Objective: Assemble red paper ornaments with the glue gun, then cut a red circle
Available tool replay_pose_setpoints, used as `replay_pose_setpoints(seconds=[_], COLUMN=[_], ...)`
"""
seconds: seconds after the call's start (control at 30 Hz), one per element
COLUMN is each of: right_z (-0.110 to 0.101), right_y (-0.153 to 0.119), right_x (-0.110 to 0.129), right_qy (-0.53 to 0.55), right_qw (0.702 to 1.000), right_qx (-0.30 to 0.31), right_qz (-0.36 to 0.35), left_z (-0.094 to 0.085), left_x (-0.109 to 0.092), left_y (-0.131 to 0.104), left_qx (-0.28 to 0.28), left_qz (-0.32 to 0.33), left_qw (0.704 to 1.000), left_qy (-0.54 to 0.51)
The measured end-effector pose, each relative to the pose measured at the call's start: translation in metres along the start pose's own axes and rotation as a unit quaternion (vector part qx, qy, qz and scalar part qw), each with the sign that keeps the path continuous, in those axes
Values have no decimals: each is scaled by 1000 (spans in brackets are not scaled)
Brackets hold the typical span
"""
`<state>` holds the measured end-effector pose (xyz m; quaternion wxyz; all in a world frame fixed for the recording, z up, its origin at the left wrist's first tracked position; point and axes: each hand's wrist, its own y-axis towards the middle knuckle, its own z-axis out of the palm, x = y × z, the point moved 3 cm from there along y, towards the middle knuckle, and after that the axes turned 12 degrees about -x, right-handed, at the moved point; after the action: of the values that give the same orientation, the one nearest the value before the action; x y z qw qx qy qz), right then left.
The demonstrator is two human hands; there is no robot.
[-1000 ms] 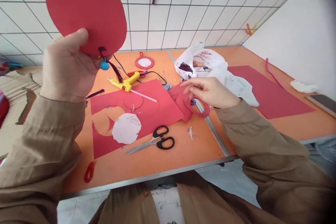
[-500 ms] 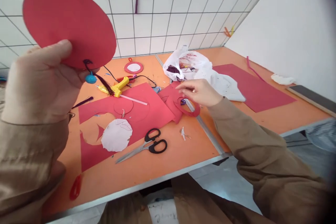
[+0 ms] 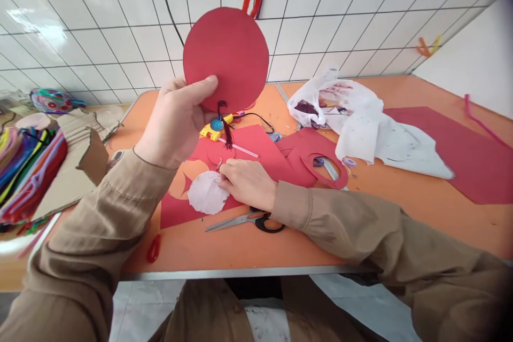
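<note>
Raised above the table, a red paper disc [image 3: 230,53] is pinched in my left hand [image 3: 172,120], thumb on its face. It has a red loop [image 3: 251,1] on top and, at the bottom, a blue bell [image 3: 216,124] with a dark tassel [image 3: 228,136]. My right hand [image 3: 246,183] is lower, fingers closed at the edge of a white paper circle [image 3: 206,192]; whether they grip anything is too small to tell. Black-handled scissors [image 3: 236,221] lie beneath my right wrist. A yellow glue gun [image 3: 210,132] is partly hidden behind the bell.
Red paper sheets and a red ring [image 3: 340,173] cover the table's middle. A white plastic bag [image 3: 352,101] stands behind them. Bundled colourful pipe cleaners [image 3: 32,171] and cardboard [image 3: 72,171] are at the left. A red loop [image 3: 153,248] lies near the front edge.
The view has turned left. My left hand holds the disc farther out, over the middle. My right hand has moved left from the red ring to the white circle, its fingers now closed.
</note>
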<state>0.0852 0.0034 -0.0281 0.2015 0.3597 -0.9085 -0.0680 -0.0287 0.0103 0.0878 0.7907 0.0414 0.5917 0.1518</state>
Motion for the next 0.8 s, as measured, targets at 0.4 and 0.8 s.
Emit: replay_pose_setpoints(seconds=[0.4, 0.8], right_z=[-82, -131], right_y=[-10, -14], right_x=[-8, -21], right_qy=[381, 335], right_qw=[923, 929], right_qx=[-39, -152], right_qz=[33, -37], left_z=[-12, -2], left_x=[34, 54], left_y=[25, 17], left_qx=[-42, -6], left_qz=[-70, -119], left_qw=[996, 988], left_qy=[-45, -100])
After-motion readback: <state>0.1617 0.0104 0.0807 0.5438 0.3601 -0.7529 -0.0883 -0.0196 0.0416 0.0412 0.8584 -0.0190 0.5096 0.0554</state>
